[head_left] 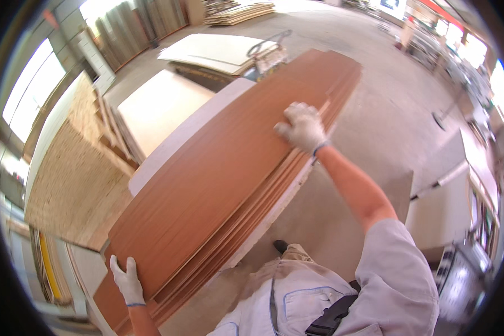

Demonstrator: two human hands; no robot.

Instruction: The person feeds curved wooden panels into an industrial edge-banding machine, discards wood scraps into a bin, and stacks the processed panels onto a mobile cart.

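A stack of long reddish-brown wood-grain panels point(218, 168) runs slantwise across the middle, from near left to far right. The top panel sits slightly out of line with those beneath, whose layered edges show on my side. My left hand point(127, 283), in a white glove, touches the near-left end of the stack, thumb and fingers apart. On the top panel, by its right-hand long edge, rests my right hand point(303, 127), also gloved; its fingers are spread and a little bent. Neither hand is closed round a panel.
A pale board point(187, 126) shows beneath the stack's far side. Beyond lie cream sheets point(165, 106) and a pile of white boards point(213, 53). Plywood point(78, 179) leans at the left. A grey board-like surface point(442, 207) and metal equipment point(459, 280) stand at the right.
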